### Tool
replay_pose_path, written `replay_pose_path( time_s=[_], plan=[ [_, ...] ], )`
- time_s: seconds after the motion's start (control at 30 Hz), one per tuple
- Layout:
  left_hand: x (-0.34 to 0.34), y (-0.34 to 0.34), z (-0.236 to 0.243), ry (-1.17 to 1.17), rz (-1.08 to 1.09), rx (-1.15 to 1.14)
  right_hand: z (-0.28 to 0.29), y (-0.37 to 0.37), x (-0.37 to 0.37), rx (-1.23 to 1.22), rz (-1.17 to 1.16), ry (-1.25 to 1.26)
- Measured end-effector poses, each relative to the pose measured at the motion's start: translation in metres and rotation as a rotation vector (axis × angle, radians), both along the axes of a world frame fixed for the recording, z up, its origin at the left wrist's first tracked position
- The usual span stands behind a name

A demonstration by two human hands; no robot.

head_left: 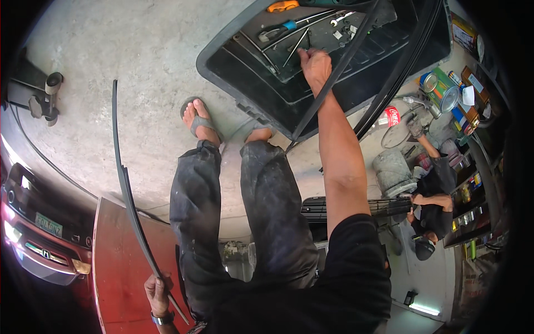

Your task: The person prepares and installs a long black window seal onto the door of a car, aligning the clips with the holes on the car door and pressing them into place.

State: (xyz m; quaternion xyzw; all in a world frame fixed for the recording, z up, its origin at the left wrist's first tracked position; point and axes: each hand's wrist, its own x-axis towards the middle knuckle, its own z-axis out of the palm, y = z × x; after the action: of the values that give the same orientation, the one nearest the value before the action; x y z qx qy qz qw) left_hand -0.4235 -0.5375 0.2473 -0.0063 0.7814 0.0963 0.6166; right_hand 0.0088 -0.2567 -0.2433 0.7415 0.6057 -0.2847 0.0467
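Note:
My left hand [157, 294], a watch on its wrist, is closed around a long, thin black trim strip [127, 189], which rises past my legs over the floor. My right arm reaches into a large black plastic tray [222, 69]. There my right hand [316, 65] is closed, fingertips down beside a slim metal rod [296, 47]; what is between the fingers, if anything, is hidden. Around it in the tray lie a blue-banded tool [288, 25], a wrench [340, 20], an orange-handled tool [282, 6] and small loose pieces [352, 29].
Long black strips [397, 67] lie across the tray's right part. At right, another person [436, 195] holds a black slatted panel [384, 207] near a dirty bucket [394, 167] and cans [449, 99]. A red panel [128, 261] and a car [44, 245] stand at lower left.

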Motion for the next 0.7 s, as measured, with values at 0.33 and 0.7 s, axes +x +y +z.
replay_pose_path(
  time_s=[0.33, 0.7],
  plan=[
    [0.001, 0.003, -0.004, -0.001, -0.038, 0.018, -0.047, 0.007, 0.021, -0.049, -0.432, 0.197],
    [0.027, 0.033, 0.068, -0.141, -0.138, 0.243, 0.237, -0.033, 0.051, 0.098, -1.258, 1.226]
  ],
)
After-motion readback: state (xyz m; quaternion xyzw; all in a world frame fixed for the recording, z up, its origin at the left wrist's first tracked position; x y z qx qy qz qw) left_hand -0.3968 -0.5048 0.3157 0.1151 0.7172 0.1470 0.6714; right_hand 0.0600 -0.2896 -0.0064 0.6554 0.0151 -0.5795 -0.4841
